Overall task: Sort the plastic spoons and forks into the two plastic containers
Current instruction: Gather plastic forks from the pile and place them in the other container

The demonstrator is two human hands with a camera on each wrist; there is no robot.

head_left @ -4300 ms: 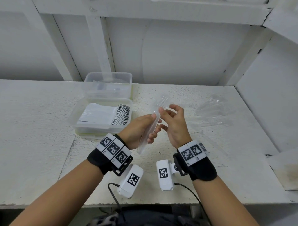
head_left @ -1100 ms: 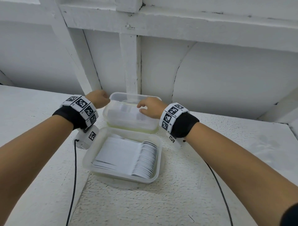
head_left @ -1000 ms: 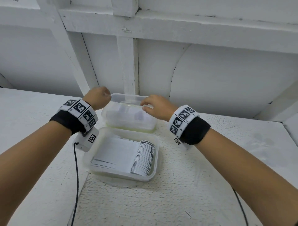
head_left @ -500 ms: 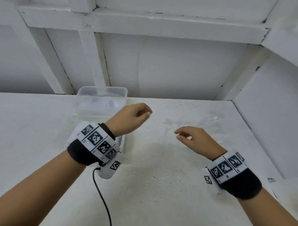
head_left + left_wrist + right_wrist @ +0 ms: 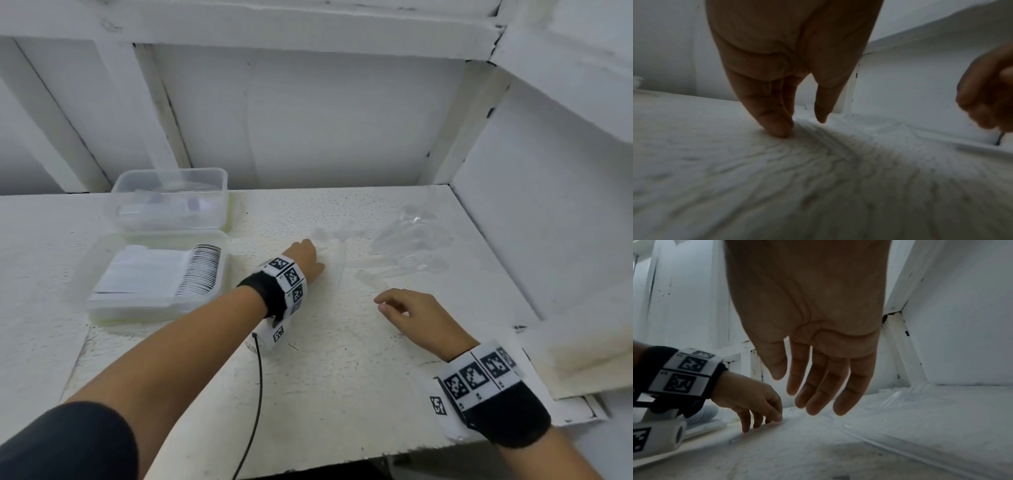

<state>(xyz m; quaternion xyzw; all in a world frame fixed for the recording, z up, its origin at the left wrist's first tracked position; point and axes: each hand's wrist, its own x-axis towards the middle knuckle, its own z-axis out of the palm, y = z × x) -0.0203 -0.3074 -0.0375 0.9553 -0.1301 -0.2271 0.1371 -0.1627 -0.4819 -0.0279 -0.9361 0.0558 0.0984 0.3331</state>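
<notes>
Two clear plastic containers stand at the left. The far container holds clear cutlery, and the near container holds a row of white spoons. Loose clear plastic cutlery lies on the table at the right, hard to tell apart. My left hand reaches down at the pile's left edge. Its fingertips touch the table beside a clear piece and its thumb is held apart. My right hand hovers open and empty, just in front of the clear cutlery.
The white table sits in a corner, with a wall behind and a side panel close on the right. A black cable runs from my left wrist toward the front edge. A flat white board lies at the right edge.
Both hands left the far container and moved right. The left hand dropped until its fingertips touched the table by the clear cutlery. The right hand lowered and spread its fingers.
</notes>
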